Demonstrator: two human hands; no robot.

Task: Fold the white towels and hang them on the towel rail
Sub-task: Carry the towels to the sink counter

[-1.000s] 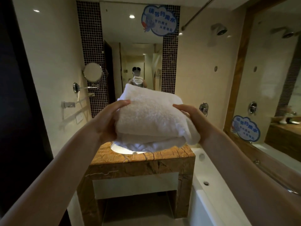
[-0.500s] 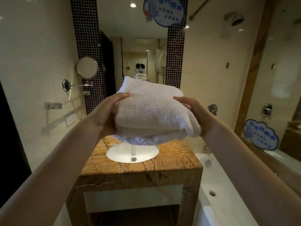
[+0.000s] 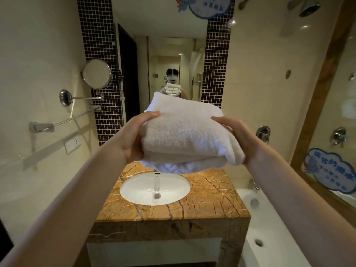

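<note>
A stack of folded white towels [image 3: 185,135] hangs in the air above the washbasin, held from both sides. My left hand [image 3: 133,135] grips its left edge, thumb on top and fingers hidden underneath. My right hand [image 3: 237,135] grips the right edge the same way. A chrome towel rail [image 3: 75,117] runs along the left wall, well to the left of the towels, with nothing on it.
Below the towels lies a white basin [image 3: 154,189] set in a brown marble counter [image 3: 212,197]. A round shaving mirror [image 3: 97,74] on an arm juts from the left wall above the rail. A bathtub [image 3: 265,234] sits at the right. A large wall mirror [image 3: 163,54] faces me.
I have stepped closer to the counter; the basin has come fully into view beneath the towels. Both hands keep the same hold on the stack.
</note>
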